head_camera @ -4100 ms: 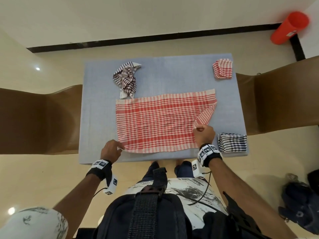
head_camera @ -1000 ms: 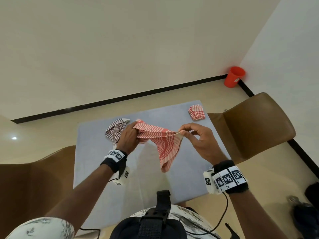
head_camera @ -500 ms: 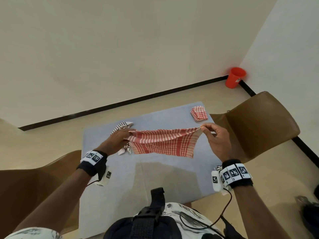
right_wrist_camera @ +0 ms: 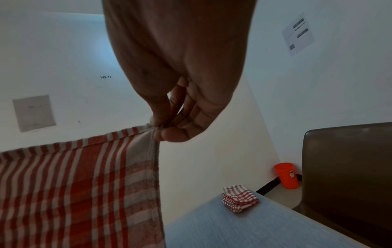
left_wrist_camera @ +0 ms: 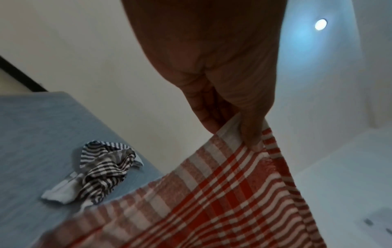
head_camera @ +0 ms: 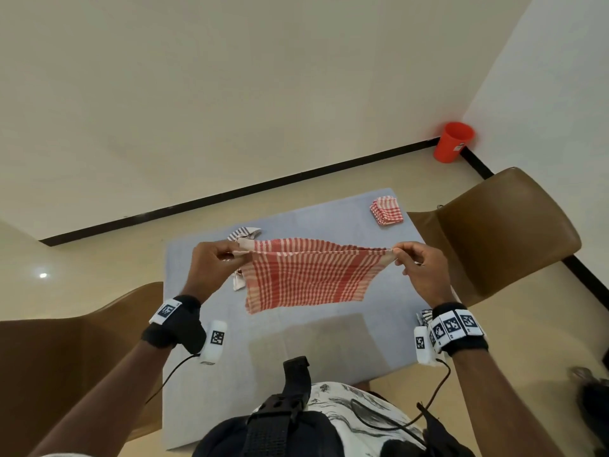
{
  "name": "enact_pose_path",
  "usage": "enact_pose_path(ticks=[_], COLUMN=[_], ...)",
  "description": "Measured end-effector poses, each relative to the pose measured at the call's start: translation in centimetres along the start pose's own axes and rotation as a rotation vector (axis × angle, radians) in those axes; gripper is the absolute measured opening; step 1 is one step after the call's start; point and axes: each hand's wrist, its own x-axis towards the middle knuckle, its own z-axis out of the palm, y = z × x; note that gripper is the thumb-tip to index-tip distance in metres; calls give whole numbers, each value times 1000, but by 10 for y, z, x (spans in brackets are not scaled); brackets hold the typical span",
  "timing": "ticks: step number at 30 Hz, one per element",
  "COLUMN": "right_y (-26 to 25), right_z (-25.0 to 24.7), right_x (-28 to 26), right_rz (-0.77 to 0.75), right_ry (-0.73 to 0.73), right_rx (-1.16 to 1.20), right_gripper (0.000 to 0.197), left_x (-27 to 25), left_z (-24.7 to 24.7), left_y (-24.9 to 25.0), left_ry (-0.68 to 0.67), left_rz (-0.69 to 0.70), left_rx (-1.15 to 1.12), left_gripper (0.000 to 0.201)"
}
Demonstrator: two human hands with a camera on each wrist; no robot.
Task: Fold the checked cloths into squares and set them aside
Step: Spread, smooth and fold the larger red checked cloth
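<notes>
Above the blue table (head_camera: 329,341), you'd pulled the red checked cloth (head_camera: 306,275) taut btwn both hands; a sec earlier it sagged bunched, w/ hands close together. Left hand (head_camera: 211,262) pinched one top corner, right hand (head_camera: 418,268) the other. It hung doubled, clear of the table, so prob. ready for the next fold. Long axis ran left-right, free edge pointing down.

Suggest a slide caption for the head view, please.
Both hands, left hand and right hand, pinch the red checked cloth taut above the blue table.
</notes>
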Motion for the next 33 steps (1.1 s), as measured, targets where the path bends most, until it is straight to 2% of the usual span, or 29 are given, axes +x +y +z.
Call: enact_pose_path(ticks=[4,7,9,13,17,25,33], right_y=[0,-2,-5,-12,-14,-5,18], right_z=[-2,-5,-8,-14,-21,-39,-67], right_x=[-4,-4,-2,5,14,36,69], right_rz=[13,38,20,-17,-43,-80,-142], right_ry=[-63,-122,-157,-205,-217,-284,-280], right_rx=[49,77,55,2,0,-57,-255], right_gripper=[16,23,21,13,10,20,16], left_x=[-5,-5,-3,-1,2,6,2], left_z=[-5,-9,-12,-12,-1,31,42], left_y=[4,9,11,9,23,46,44], left_ry=[14,-50,-111,-221,-241,-246,-206], left_rz=[-135,-188,-175,87,175,94,45], left_rx=[-271,-361,-245,269,392,347,551], left_gripper=[26,33,39,39,26,10,12])
